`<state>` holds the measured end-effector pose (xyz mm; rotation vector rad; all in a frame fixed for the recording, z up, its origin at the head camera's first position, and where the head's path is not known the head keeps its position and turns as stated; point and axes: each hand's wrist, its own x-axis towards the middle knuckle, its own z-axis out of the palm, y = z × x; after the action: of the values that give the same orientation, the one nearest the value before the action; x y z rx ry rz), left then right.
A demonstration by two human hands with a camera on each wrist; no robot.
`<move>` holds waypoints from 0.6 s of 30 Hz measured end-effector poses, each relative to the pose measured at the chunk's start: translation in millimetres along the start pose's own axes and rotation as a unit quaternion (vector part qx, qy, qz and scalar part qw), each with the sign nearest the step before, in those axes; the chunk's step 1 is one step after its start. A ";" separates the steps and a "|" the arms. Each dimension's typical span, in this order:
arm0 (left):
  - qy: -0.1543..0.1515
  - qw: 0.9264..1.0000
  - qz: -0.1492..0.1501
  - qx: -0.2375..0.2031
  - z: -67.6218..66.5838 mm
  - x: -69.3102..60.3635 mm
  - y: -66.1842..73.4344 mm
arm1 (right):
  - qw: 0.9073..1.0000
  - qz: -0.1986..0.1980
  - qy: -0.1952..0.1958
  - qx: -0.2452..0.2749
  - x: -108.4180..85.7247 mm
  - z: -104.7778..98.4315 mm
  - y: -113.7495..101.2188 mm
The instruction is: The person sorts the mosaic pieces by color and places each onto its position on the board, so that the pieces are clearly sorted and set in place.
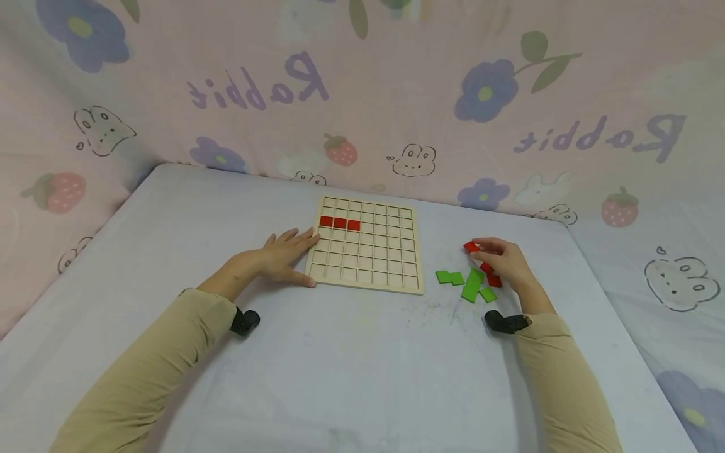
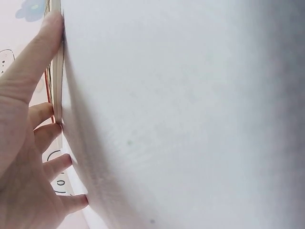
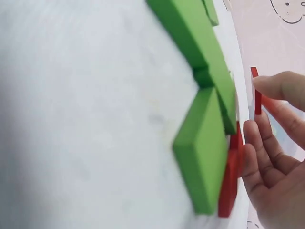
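A wooden grid board (image 1: pixel 368 281) lies on the white table, with several rows of square cells. Three red square tiles (image 1: pixel 340 223) fill cells in a row at its left side. My left hand (image 1: pixel 280 257) rests at the board's left edge, fingers spread, the thumb at the near corner; in the left wrist view the thumb (image 2: pixel 35 57) touches the board's side. My right hand (image 1: pixel 506 259) pinches a red tile (image 3: pixel 256 90) between thumb and fingers, above the table to the right of the board. Beneath it lie more red tiles (image 1: pixel 494 280).
Several green tiles (image 1: pixel 472 286) lie in a loose cluster right of the board, beside the red ones. A patterned cloth (image 1: pixel 362 113) with rabbits and flowers hangs behind the table. Black wrist-worn devices (image 1: pixel 504 322) sit at both sleeve cuffs.
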<state>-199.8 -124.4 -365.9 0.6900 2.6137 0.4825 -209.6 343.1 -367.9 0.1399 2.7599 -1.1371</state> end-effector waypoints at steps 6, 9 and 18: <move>0.000 1.000 -0.001 0.002 0.2 1.3 -0.4 | 1.000 -0.013 -0.003 0.007 1.1 -0.2 -5.8; 0.000 1.000 -0.002 0.002 0.0 1.8 -0.4 | 1.000 -0.016 -0.004 0.013 2.7 0.9 -8.3; -0.002 1.000 -0.003 0.000 0.2 1.7 0.0 | 0.999 -0.034 -0.002 0.014 4.9 7.6 -17.6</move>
<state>-201.1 -123.4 -366.6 0.6832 2.6115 0.4787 -216.2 325.4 -361.9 0.0477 2.7660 -1.1905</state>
